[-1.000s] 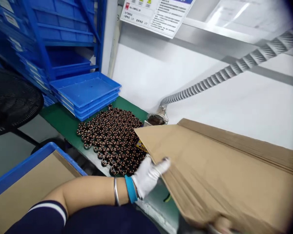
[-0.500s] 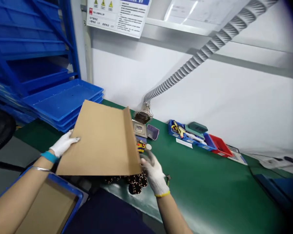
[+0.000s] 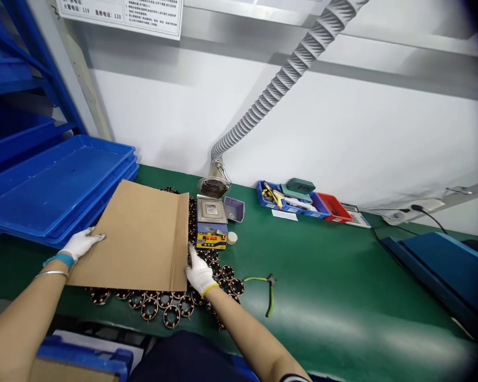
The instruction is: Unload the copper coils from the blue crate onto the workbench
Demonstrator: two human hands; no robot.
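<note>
A brown cardboard sheet [image 3: 137,239] with a creased flap along its right side lies over many black ring-shaped parts with copper-coloured dots [image 3: 171,317]. My left hand [image 3: 80,244], in a white glove, grips the sheet's left edge, thumb on top. At the right edge, my gloved right hand [image 3: 199,271] holds the flap, some of its fingers hidden against the edge. The rings show below the sheet and along its right side; the sheet covers the others. Whether the sheet rests on them or hovers just above, I cannot tell.
Stacked blue trays [image 3: 63,180] stand left. Behind the rings are a yellow-blue device [image 3: 212,237], a purple box [image 3: 234,209] and a fume duct [image 3: 279,79]. Green-handled pliers [image 3: 271,289] lie on the green table [image 3: 322,297]. Small tool bins [image 3: 289,201] line the wall.
Both hands have brought the cardboard sheet down and flatter over the rings. My right hand has settled against its right edge. The view has shifted to the right and down.
</note>
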